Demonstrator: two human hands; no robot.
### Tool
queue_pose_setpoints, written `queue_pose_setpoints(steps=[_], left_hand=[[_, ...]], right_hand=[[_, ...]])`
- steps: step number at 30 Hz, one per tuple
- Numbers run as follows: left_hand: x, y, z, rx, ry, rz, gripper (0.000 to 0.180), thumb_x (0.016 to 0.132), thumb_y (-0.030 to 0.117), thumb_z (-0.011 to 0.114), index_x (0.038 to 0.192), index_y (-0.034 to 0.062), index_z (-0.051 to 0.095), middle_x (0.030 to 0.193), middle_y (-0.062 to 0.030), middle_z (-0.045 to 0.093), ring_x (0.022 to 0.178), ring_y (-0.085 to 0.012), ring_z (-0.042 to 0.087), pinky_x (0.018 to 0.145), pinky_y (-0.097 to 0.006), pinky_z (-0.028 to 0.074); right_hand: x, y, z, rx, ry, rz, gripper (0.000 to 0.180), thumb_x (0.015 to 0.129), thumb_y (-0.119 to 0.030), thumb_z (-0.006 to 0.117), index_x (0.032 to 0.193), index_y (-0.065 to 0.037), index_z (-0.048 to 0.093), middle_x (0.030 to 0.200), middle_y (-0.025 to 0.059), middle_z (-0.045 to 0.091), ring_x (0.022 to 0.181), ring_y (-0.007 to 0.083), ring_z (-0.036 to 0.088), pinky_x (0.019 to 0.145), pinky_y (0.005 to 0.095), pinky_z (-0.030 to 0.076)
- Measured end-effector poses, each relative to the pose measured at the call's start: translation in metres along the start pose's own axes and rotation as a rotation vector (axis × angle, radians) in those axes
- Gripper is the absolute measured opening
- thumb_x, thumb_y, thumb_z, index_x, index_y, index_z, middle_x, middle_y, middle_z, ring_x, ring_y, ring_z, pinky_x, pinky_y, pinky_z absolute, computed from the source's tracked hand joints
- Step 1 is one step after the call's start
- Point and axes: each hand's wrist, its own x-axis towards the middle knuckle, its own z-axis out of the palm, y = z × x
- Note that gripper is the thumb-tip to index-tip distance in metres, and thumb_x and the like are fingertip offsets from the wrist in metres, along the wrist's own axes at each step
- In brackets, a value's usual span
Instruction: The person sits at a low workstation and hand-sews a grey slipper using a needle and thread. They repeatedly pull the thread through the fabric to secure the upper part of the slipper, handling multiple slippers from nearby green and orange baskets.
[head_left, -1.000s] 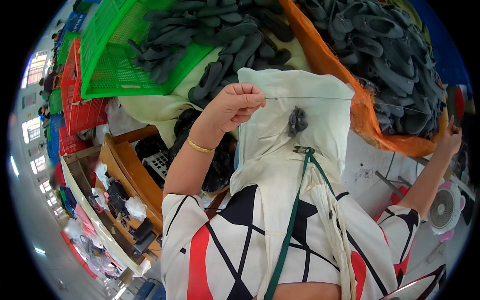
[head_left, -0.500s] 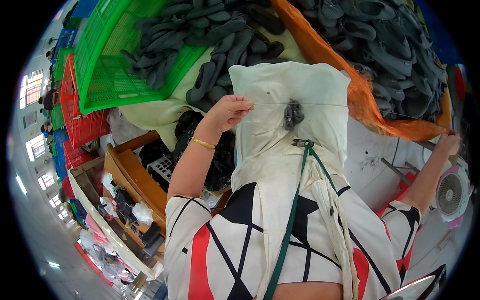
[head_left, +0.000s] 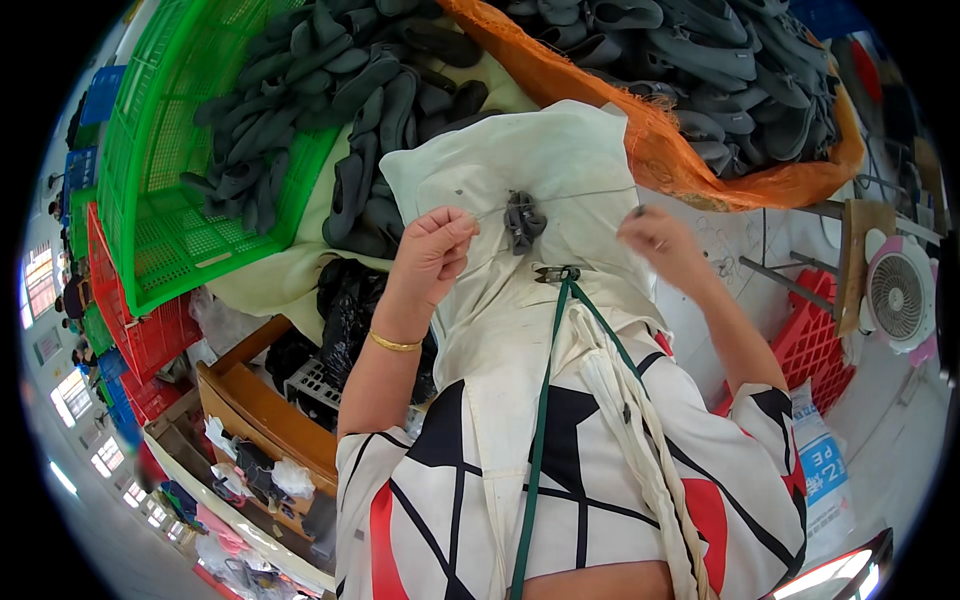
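Room: a workshop stretched off to the left past bright windows [head_left: 72,395]; a wooden drawer unit [head_left: 265,405] stood beyond the left arm, and a white fan [head_left: 903,290] stood to the right.
Crates: a green crate [head_left: 165,235] lay ahead on the left, with a red crate [head_left: 130,320] just beside it.
Shoes: many dark grey shoes [head_left: 345,75] lay in the green crate and spilled beside it onto a pale yellow cloth [head_left: 270,280]; others filled an orange sack [head_left: 650,150] ahead on the right.
Lap: a cream apron [head_left: 580,150] covered it; a green strap [head_left: 537,440] ran from a small metal piece [head_left: 553,274] toward the person's body.
Dark bow-like piece [head_left: 523,222]: it sat on the apron, between the two hands and nearer the left.
Thread [head_left: 590,193]: it stretched thinly from one hand toward the other, crossing near the top of the bow-like piece; whether they touched could not be told.
Left hand [head_left: 437,245]: fingers curled in, thumb and forefinger pressed together, pinching one end of the thread.
Right hand [head_left: 660,243]: fingers bent and blurred close to the thread's far end; whether it gripped the thread could not be told.
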Motion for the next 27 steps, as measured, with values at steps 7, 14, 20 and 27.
queue_pose_setpoints(steps=[7,14,20,27], left_hand=[[0.001,-0.016,0.003,0.051,0.015,-0.026,0.010,0.094,0.012,0.066,0.089,0.0023,0.065,0.068,0.0038,0.054,0.048,0.0003,0.033,0.042,-0.017,0.024],[-0.005,-0.009,0.002,0.073,-0.023,-0.095,0.013,0.095,0.015,0.065,0.090,0.0025,0.065,0.067,0.0034,0.055,0.048,0.0000,0.033,0.042,-0.017,0.024],[-0.001,-0.011,-0.016,-0.032,-0.043,-0.164,0.012,0.097,0.014,0.060,0.092,0.0027,0.063,0.071,0.0003,0.060,0.045,0.0003,0.032,0.039,-0.015,0.023],[0.006,-0.008,-0.022,-0.010,-0.087,-0.204,0.010,0.096,0.012,0.059,0.095,0.0029,0.064,0.082,-0.0080,0.070,0.044,0.0002,0.032,0.038,-0.015,0.023]], right_hand=[[0.045,-0.067,0.038,-0.133,0.023,-0.174,0.023,0.086,-0.015,0.069,0.108,-0.009,0.067,0.089,0.0069,0.062,0.076,0.0199,0.060,0.066,0.0313,0.049],[0.097,-0.071,0.079,0.422,-0.294,-0.068,0.015,0.092,-0.016,0.068,0.099,-0.004,0.065,0.083,-0.0008,0.060,0.069,0.0085,0.050,0.062,0.0264,0.044],[0.116,-0.075,0.078,0.486,-0.195,0.133,0.014,0.095,-0.019,0.065,0.092,-0.006,0.064,0.074,-0.0065,0.056,0.062,0.0028,0.046,0.056,0.0206,0.039],[0.126,-0.071,0.086,0.408,-0.142,0.122,0.015,0.095,-0.019,0.065,0.092,-0.005,0.064,0.075,-0.0057,0.057,0.062,0.0023,0.047,0.055,0.0205,0.038]])
